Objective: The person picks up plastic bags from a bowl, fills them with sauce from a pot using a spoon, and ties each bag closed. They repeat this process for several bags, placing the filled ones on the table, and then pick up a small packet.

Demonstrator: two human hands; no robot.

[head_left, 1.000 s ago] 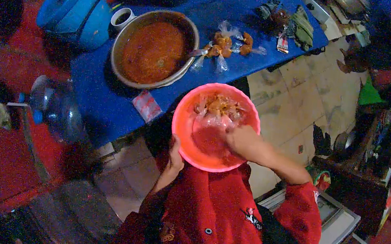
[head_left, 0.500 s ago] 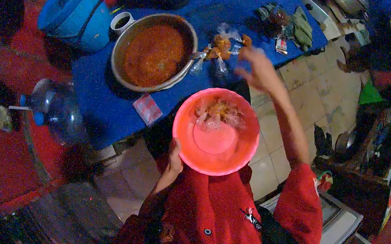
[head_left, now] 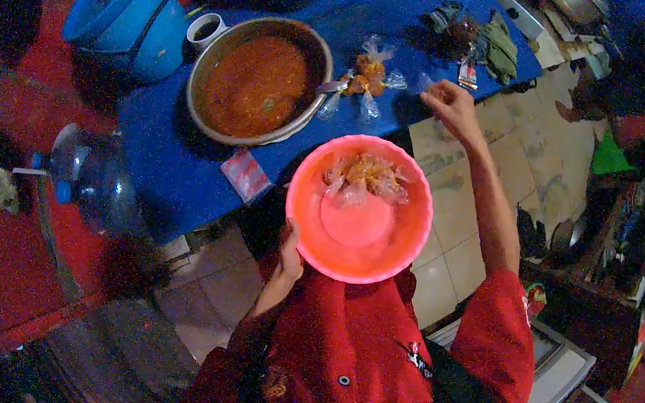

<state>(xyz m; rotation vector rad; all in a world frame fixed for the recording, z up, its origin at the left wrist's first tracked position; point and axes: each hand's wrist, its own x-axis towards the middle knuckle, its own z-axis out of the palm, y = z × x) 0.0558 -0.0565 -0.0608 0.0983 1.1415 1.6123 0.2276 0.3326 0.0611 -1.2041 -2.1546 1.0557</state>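
My left hand (head_left: 290,253) grips the left side of a pink plastic bowl (head_left: 351,264), held in front of my red shirt. Several small clear bags of orange-brown sauce (head_left: 373,177) lie together against the bowl's far wall. Over the table's edge, my right hand (head_left: 452,109) is closed in a pinch on a small plastic bag (head_left: 427,81); clear film pokes out past the fingers, and its contents are mostly hidden. To its left, more tied sauce bags (head_left: 369,75) sit in a cluster on the blue tabletop, beside a big metal basin (head_left: 260,83) of reddish-brown sauce with a spoon (head_left: 333,87).
A blue lidded bucket (head_left: 132,21) and a white cup (head_left: 205,30) of dark liquid stand left of the basin. A red-and-white packet (head_left: 246,175) lies near the table's front edge. Cloths (head_left: 499,50) lie at far right. Large clear bottles (head_left: 98,180) are at left.
My right hand has moved slightly right and its fingers have closed; a sauce bag that lay right of the cluster is gone from its spot. The left hand still holds the bowl.
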